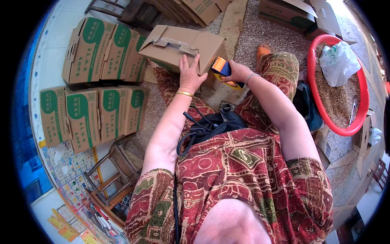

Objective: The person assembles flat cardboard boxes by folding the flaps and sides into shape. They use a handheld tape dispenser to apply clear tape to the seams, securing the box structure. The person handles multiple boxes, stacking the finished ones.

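The brown matt corrugated-cardboard box, the glossy orange plastic tape dispenser and the shiny red plastic basin stand on rough speckled stone floor.

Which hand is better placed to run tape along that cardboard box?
Probably the right hand: it already grips the orange tape dispenser against the cardboard box edge. The left hand lies flat on the box, steadying it.

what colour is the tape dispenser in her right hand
Orange and yellow, with a dark blue part; tape dispenser, head view.
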Tool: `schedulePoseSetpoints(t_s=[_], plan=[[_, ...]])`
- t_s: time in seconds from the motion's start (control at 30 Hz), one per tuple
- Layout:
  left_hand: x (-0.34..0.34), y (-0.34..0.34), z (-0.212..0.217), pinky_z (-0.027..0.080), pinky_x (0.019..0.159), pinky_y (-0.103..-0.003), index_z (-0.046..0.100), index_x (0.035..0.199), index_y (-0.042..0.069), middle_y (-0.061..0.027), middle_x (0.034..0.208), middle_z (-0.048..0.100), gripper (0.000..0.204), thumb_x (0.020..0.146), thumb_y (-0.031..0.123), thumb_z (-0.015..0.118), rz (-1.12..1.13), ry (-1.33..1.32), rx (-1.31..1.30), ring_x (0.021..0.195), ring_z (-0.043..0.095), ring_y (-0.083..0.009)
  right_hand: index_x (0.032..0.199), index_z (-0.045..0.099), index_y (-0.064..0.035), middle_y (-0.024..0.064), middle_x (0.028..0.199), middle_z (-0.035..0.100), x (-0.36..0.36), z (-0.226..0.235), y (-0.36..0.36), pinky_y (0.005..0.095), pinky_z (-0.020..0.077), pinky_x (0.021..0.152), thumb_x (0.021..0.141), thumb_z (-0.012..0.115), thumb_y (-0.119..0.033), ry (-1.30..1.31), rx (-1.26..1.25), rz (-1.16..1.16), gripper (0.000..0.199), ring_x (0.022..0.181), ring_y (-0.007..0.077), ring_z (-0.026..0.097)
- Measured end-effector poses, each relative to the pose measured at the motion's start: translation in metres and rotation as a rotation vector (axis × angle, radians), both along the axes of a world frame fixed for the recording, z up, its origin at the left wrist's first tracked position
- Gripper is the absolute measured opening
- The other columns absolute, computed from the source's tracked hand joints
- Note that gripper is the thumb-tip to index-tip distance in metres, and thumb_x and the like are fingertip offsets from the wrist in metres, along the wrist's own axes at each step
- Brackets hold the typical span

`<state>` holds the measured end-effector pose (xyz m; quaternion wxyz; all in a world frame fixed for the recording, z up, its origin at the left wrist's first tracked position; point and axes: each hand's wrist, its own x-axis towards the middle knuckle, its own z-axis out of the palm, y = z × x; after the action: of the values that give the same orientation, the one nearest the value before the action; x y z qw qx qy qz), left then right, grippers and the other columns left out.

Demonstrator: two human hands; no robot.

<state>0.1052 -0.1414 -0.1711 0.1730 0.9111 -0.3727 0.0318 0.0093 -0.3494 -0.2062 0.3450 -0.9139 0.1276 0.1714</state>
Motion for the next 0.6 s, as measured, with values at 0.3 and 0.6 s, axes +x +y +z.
schedulePoseSetpoints(t_s=[0.3,0.6], plan=[[0.012,0.026,-0.016,0.026,0.107,-0.044,0.050,0.126,0.016,-0.0235,0.139,0.028,0.068,0.065,0.027,0.076,-0.149,0.047,-0.008,0.129,0.026,-0.0412,0.114,0.044,-0.0040,0.0185,0.104,0.062,-0.005,0.013,0.012,0.0409,0.0471,0.083,0.059,0.077,-0.048,0.076,-0.115,0.131,0.077,0.099,0.0335,0.059],[-0.009,0.021,-0.007,0.026,0.108,-0.041,0.051,0.121,0.016,-0.0285,0.144,0.008,0.070,0.060,0.033,0.080,0.181,0.105,-0.060,0.132,0.020,-0.0417,0.112,0.044,-0.0039,0.0185,0.103,0.062,-0.006,0.003,0.012,0.0412,0.0475,0.083,0.059,0.078,-0.047,0.077,-0.134,0.082,0.076,0.098,0.0336,0.059]])
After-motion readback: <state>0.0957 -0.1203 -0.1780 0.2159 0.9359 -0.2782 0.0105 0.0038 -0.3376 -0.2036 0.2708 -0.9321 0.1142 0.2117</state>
